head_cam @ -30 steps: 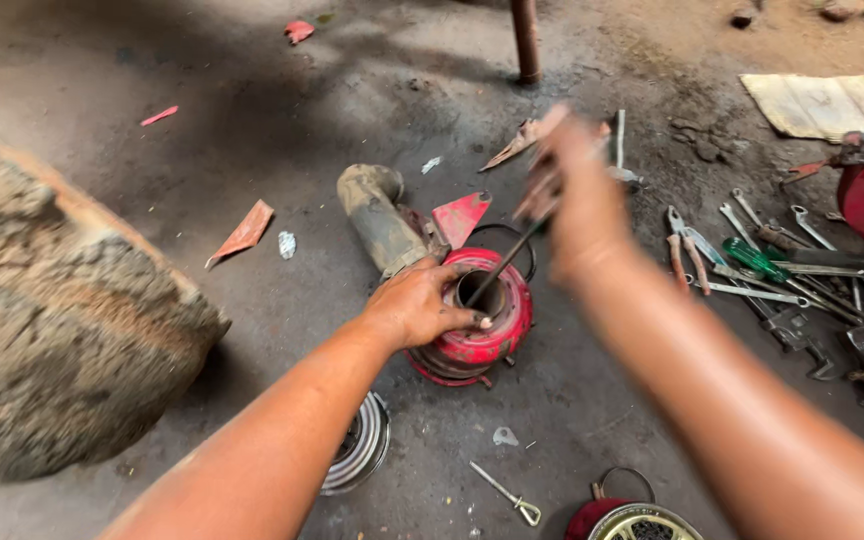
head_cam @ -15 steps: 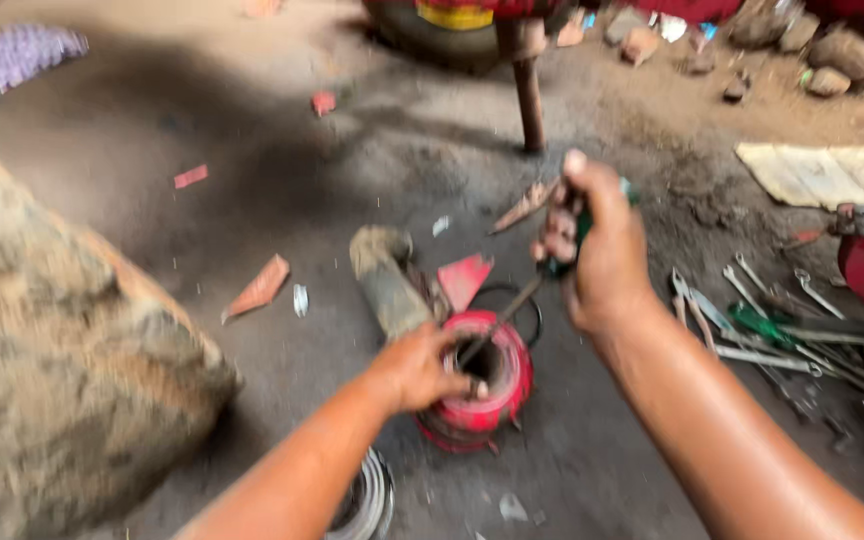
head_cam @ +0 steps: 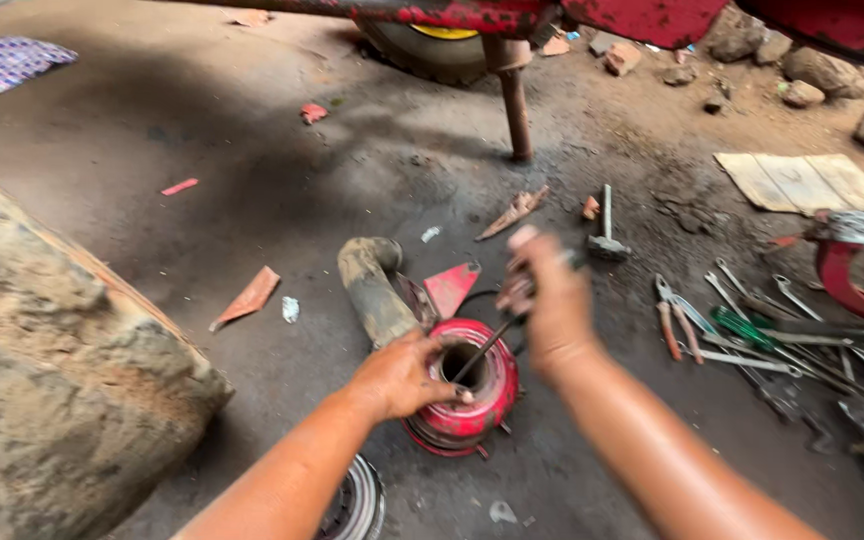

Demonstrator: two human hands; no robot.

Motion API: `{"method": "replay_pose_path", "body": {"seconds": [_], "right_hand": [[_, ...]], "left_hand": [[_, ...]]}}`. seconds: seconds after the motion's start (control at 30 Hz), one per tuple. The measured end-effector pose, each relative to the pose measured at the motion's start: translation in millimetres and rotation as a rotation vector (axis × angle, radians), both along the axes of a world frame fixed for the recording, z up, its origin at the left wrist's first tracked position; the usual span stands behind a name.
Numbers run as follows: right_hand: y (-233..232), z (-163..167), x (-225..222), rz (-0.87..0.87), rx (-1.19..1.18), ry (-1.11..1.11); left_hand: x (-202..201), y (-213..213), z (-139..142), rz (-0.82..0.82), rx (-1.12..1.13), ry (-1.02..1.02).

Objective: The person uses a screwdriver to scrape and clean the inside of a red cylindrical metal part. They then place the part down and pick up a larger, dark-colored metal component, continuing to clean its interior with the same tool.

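Dirt floor [head_cam: 252, 200], tools [head_cam: 752, 340] scattered right. Left hand [head_cam: 397, 378] fingers clamp the red hub [head_cam: 467, 395]; right hand [head_cam: 550, 300] grips the rod [head_cam: 482, 350], which could slip and jab my fingers.

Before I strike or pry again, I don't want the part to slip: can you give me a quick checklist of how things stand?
1. Left hand steadies the red hub at its rim: ok.
2. Rod tip sits inside the hub's bore: ok.
3. Right hand has a closed grip on the rod's upper end: ok, though blurred.
4. Left fingertips lie close to the rod at the bore: not ok.
5. Hub sits flat on the ground: cannot tell, its base is partly hidden.
6. Hammer and pliers lie within sight to the right: ok.
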State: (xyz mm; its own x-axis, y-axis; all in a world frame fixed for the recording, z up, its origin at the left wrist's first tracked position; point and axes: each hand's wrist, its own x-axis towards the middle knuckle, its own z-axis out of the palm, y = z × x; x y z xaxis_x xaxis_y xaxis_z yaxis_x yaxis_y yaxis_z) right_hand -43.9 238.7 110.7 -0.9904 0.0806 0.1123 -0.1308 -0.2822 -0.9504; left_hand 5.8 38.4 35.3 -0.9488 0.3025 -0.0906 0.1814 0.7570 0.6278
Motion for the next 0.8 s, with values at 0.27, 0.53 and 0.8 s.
{"method": "replay_pose_path", "body": {"seconds": [0.27,0.53,0.8], "right_hand": [[2,36,6,0.171,-0.062,0.042],[-50,9,38,0.266,0.446,0.134],[-44,45,43,0.375,0.621,0.206]], "left_hand": [[6,18,5,0.049,-0.043,-0.01],[5,24,9,0.04,0.061,0.101],[5,29,17,0.012,-0.007,0.068]]}}
